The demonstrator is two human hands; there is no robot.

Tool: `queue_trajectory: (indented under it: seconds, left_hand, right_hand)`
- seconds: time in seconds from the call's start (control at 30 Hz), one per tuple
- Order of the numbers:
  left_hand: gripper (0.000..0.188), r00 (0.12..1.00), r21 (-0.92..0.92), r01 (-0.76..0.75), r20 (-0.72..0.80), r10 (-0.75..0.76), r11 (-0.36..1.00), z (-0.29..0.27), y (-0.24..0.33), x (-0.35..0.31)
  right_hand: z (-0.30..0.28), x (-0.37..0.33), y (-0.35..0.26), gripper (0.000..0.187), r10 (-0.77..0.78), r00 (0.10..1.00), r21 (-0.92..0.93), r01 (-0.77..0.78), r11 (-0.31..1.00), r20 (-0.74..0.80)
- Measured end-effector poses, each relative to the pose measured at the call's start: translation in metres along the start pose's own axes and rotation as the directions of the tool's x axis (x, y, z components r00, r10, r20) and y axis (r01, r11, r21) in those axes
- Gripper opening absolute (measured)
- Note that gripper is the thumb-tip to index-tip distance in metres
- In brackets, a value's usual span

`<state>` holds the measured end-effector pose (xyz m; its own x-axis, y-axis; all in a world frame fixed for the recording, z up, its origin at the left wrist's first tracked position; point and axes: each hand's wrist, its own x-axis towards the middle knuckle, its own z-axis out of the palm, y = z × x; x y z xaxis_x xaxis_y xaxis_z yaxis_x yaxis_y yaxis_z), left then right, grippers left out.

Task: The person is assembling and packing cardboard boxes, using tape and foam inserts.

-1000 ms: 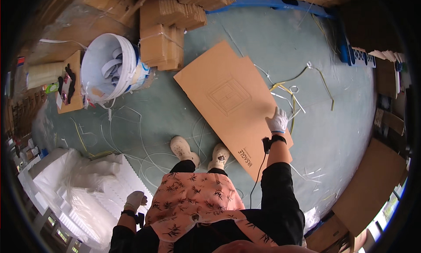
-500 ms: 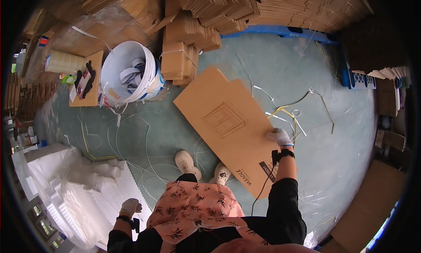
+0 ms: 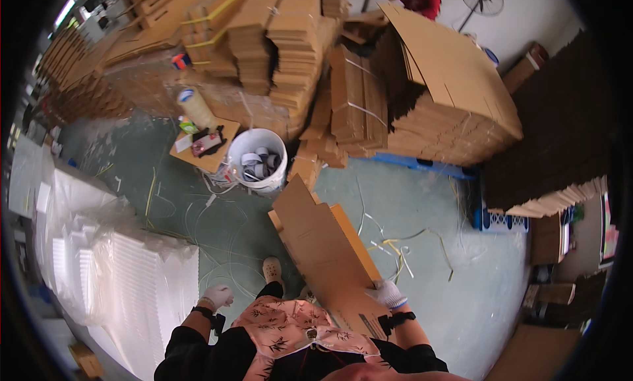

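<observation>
A flattened brown cardboard box [image 3: 320, 239] slants in front of my body, partly unfolded, with a flap standing out along its right side. My right hand [image 3: 388, 294], in a white glove, grips the box's right edge near its lower end. Gloved as well, my left hand [image 3: 217, 296] is closed with nothing in it, held off to the left, apart from the box. The box's lower end is partly hidden by my right arm and apron.
White foam sheets [image 3: 145, 275] are stacked at left. A white bucket [image 3: 256, 158] of tape rolls stands beside a small board [image 3: 227, 133] carrying small items. Cardboard stacks [image 3: 435, 127] fill the back, some on a blue pallet [image 3: 422, 163]. Loose straps [image 3: 395, 249] litter the floor.
The view has tipped up toward the cardboard stacks. The box, lying flat before, is now tilted up and partly opened, its edge still in my right hand. My left hand is raised slightly.
</observation>
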<state>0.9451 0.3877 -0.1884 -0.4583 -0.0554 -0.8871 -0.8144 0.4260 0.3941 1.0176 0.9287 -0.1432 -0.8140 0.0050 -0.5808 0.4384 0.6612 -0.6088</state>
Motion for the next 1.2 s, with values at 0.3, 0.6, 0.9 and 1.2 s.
queue_trajectory:
  seconds: [0.3, 0.6, 0.9, 1.2]
  left_hand:
    - [0.031, 0.958, 0.571, -0.204, -0.050, 0.282, 0.795, -0.058, -0.047, -0.055]
    - [0.033, 0.974, 0.174, -0.145, -0.149, 0.171, 0.974, -0.095, -0.140, -0.088]
    - [0.029, 0.921, -0.554, -0.090, -0.362, -0.143, 0.828, -0.173, -0.277, -0.121]
    - [0.030, 0.379, -0.289, -0.537, -0.922, -0.079, 0.793, -0.157, -0.441, -0.064]
  right_hand:
    - [-0.067, -0.042, -0.184, 0.026, -0.404, 0.880, -0.285, 0.466, 0.838, 0.251]
    - [-0.003, -0.039, -0.440, 0.017, -0.736, 0.356, -0.271, 0.932, 0.239, 0.575]
    - [0.156, -0.123, -0.713, 0.018, -0.656, -0.212, -0.028, 0.942, -0.335, 0.724]
    - [0.363, -0.234, -0.798, 0.018, -0.323, -0.428, 0.244, 0.843, -0.479, 0.844]
